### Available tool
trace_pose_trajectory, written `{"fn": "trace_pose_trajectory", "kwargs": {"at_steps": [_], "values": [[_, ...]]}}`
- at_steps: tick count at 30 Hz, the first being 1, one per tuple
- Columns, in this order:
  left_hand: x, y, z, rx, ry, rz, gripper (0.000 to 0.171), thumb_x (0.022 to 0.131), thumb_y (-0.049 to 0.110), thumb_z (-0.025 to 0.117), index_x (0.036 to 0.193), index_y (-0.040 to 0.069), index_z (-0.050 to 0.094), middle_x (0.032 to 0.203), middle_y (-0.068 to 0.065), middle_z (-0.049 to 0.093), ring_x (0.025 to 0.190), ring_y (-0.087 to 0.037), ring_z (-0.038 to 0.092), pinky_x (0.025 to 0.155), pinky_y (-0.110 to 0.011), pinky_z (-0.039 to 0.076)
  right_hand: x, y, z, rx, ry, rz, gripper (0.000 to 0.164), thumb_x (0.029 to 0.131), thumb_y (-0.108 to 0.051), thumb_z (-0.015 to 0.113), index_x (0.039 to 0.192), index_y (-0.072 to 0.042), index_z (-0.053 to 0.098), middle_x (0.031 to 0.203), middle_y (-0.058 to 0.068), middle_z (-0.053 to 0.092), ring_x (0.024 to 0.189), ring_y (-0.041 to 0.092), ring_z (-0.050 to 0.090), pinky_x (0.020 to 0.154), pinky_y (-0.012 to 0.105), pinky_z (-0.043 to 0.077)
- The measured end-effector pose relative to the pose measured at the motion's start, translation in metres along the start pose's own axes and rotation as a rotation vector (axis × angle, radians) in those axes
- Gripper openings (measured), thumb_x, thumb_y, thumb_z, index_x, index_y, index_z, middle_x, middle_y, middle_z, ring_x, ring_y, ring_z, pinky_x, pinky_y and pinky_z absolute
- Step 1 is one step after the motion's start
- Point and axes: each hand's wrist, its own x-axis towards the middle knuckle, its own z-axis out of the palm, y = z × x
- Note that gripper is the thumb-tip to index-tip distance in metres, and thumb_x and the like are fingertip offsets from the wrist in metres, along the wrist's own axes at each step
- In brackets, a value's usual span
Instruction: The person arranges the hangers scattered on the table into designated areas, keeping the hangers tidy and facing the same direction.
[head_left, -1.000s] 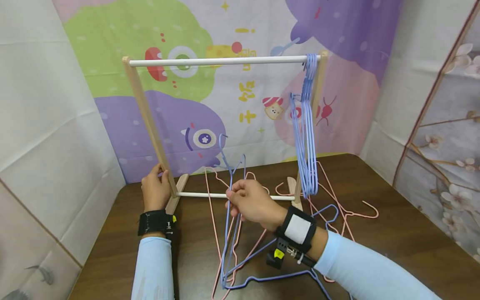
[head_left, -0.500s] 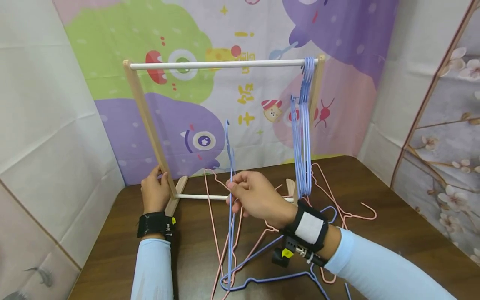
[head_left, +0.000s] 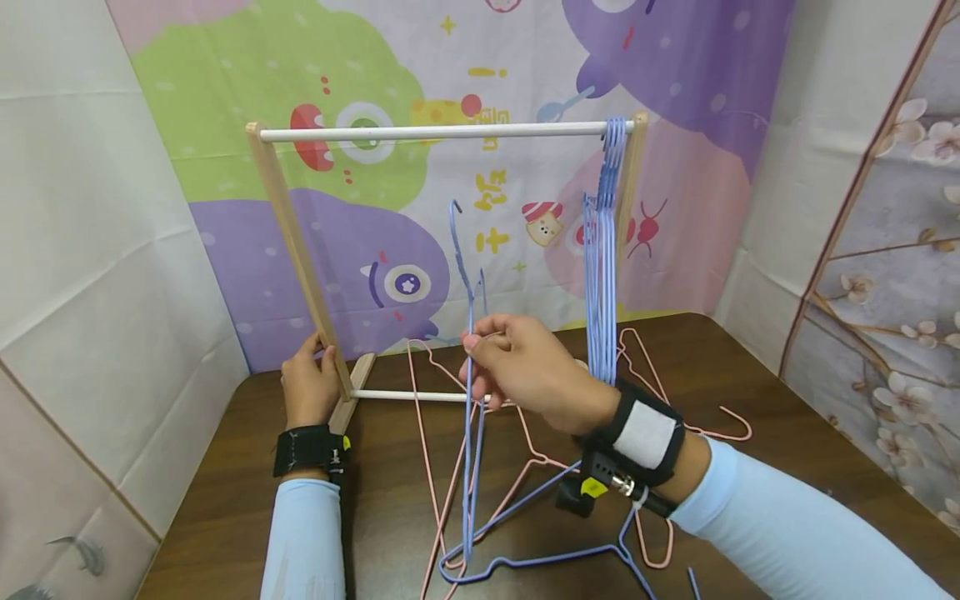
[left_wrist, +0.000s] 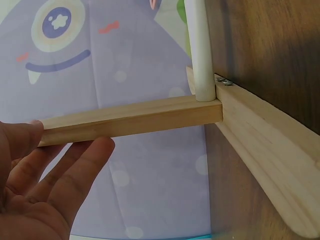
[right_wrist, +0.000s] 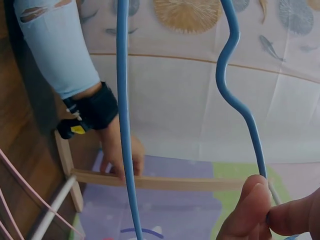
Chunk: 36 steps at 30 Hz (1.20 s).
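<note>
My left hand point(head_left: 309, 387) holds the left wooden post point(head_left: 294, 242) of a small clothes rack, low down. In the left wrist view the thumb lies on one side of that post point(left_wrist: 130, 117) and the fingers on the other. My right hand point(head_left: 536, 367) pinches a blue clothes hanger point(head_left: 468, 433) between thumb and fingers. It stands nearly edge-on to the head camera, hook up, below the rack's white top rail point(head_left: 435, 132). Several blue hangers point(head_left: 602, 292) hang bunched at the rail's right end.
Pink hangers point(head_left: 422, 442) lie tangled on the brown table point(head_left: 225, 517), with another blue hanger point(head_left: 555, 556) at the front. Some are hidden behind the right arm. A white lower rail point(head_left: 397, 396) joins the rack's feet. A patterned cloth point(head_left: 525, 50) covers the back wall.
My right hand has raised the blue hanger and shifted slightly right, its hook rising towards the top rail. The left hand stays on the post.
</note>
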Motion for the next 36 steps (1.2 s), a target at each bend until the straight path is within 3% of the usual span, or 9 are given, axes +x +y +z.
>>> {"fn": "trace_pose_trajectory", "kwargs": {"at_steps": [12,20,28,36], "values": [[0.000,0.004,0.004,-0.004,-0.007,0.001,0.034,0.104,0.011,0.059,0.136,0.002,0.063,0.128,-0.020,0.069,0.112,-0.044,0.067,0.097,-0.060,0.050,0.000,-0.031,-0.024,0.027,0.019,-0.027,0.023,0.109,-0.015,0.051,0.124,0.002,0.054,0.086,0.012,0.064,0.063,0.012,0.060,0.055,0.021,0.052],[-0.004,0.007,-0.004,-0.003,0.003,0.000,0.032,0.104,0.010,0.059,0.135,0.001,0.064,0.128,-0.020,0.069,0.107,-0.043,0.070,0.092,-0.060,0.054,0.004,-0.047,-0.040,0.072,0.028,-0.043,0.021,0.108,-0.017,0.052,0.123,-0.001,0.056,0.090,0.010,0.062,0.069,0.015,0.061,0.058,0.023,0.052],[-0.002,0.003,-0.002,-0.002,-0.004,0.013,0.031,0.104,0.010,0.059,0.133,0.001,0.065,0.128,-0.020,0.069,0.107,-0.043,0.070,0.092,-0.059,0.054,0.008,-0.059,-0.063,0.141,0.092,-0.011,0.015,0.108,-0.022,0.054,0.114,-0.009,0.060,0.093,0.005,0.063,0.071,0.013,0.061,0.062,0.023,0.049],[-0.003,0.003,-0.001,0.001,0.002,0.003,0.032,0.103,0.010,0.059,0.134,0.002,0.064,0.127,-0.020,0.069,0.107,-0.043,0.070,0.094,-0.060,0.053,0.012,-0.059,-0.083,0.184,0.157,-0.029,0.018,0.108,-0.020,0.055,0.120,-0.008,0.059,0.089,0.004,0.064,0.069,0.010,0.060,0.059,0.021,0.048]]}}
